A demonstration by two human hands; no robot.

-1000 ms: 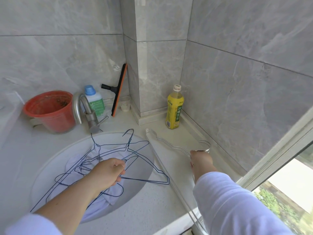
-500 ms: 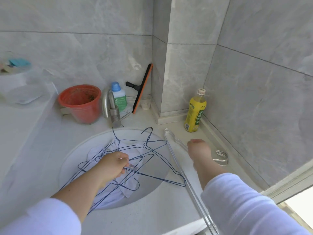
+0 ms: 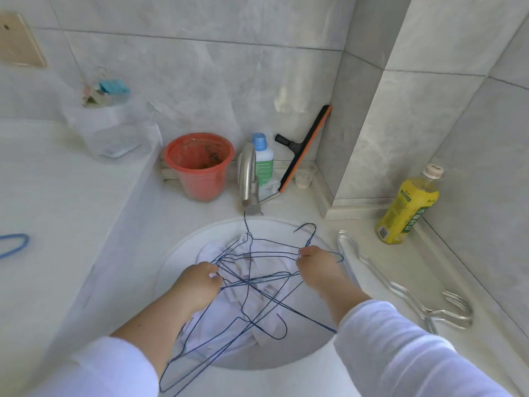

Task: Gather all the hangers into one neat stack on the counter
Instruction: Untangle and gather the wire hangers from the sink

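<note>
Both my hands pinch the blue hangers (image 3: 252,282) over the sink (image 3: 183,253): left hand (image 3: 200,282), right hand (image 3: 315,265). Risk: tangled hooks snag, dragging the cloth (image 3: 217,319) out.

A pale stone surface (image 3: 292,379) is carrying a red bucket (image 3: 198,167), a detergent bottle (image 3: 263,159), a yellow drink bottle (image 3: 406,210), silver hangers (image 3: 400,290) lying flat beside the round basin (image 3: 183,247), and a blue hanger (image 3: 14,245) lying far left.
</note>
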